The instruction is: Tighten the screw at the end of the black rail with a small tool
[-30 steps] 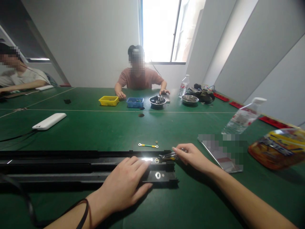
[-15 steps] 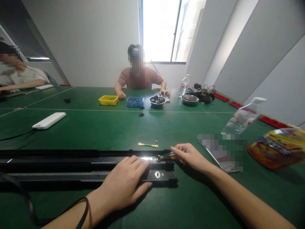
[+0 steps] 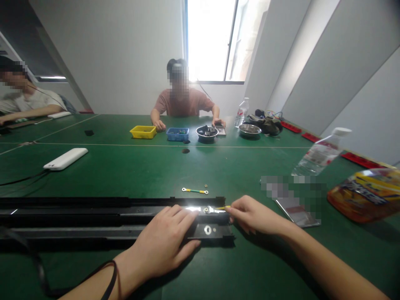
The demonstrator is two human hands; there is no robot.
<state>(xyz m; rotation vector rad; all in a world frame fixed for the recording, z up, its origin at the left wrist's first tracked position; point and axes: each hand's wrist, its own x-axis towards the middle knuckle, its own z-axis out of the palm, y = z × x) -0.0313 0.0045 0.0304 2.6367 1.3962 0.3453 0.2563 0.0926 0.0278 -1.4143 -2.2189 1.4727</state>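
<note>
1. Down at the front of the green table [image 3: 134, 166], the left hand [image 3: 165, 241] lay palm-down across two black rails [image 3: 93, 230], fingers outstretched and thumb spread toward the wearer; it gripped nothing that showed.
2. Over on the other side, the right hand [image 3: 254, 214] had thumb and forefinger pinched on a yellow-sleeved lead [image 3: 221, 208], just at the rails' right end. Whether its curled fingers hid anything else, one could not tell.
3. And here was the key line: the lead ran left from that pinch, its long axis roughly along the rails, its silvery end beside or under a small nut [image 3: 206, 210] on the far rail; which of the two was unclear.
4. So the nut sat between the hands! The left fingertips were just beside it, the nearer pair; the right hand stood farther off, linked by the lead.
5. Closer to the wearer, a pale round spot [image 3: 208, 230] marked the near rail, right of the left hand.
6. Beyond the rails, a green-and-yellow lead [image 3: 195, 191] lay lengthwise too, a tiny ring [image 3: 206, 186] near its right end, both untouched.
</note>
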